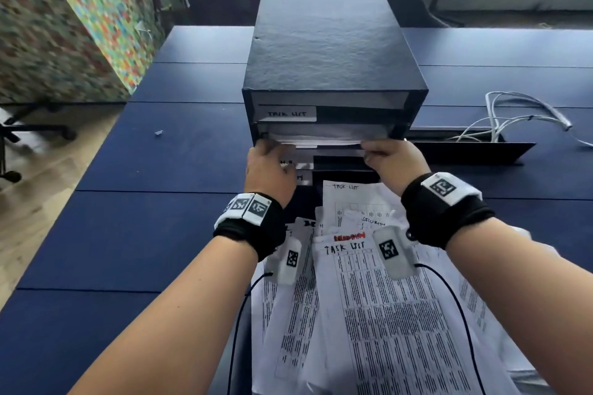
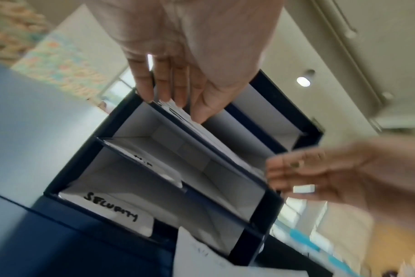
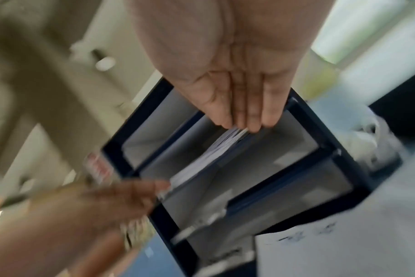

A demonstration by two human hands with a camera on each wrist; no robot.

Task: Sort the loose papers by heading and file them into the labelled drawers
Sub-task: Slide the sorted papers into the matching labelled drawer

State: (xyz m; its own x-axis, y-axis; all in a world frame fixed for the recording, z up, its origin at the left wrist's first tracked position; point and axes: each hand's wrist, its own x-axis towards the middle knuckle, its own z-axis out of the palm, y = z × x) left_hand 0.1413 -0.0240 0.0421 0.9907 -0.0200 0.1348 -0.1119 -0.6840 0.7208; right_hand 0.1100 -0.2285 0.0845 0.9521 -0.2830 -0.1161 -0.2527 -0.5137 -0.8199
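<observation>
left hand (image 1: 269, 168) fingertips: tucked behind the paper stack (image 1: 316, 138), can't see them from the head cam
middle drawer label (image 1: 300, 165): mostly covered by that hand, unreadable
right wrist view: super smeary, the labels on the drawer unit (image 3: 325, 148) are just mush
loose papers (image 1: 385, 314): run off the bottom edge, table print too tiny to read
right hand (image 2: 325, 174): blurry in the left wrist view

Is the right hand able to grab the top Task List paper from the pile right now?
Probably not yet. The right hand is busy pushing a stack into the box. The Task List paper lies uncovered just below the wrist, so it looks easy afterwards.
</observation>
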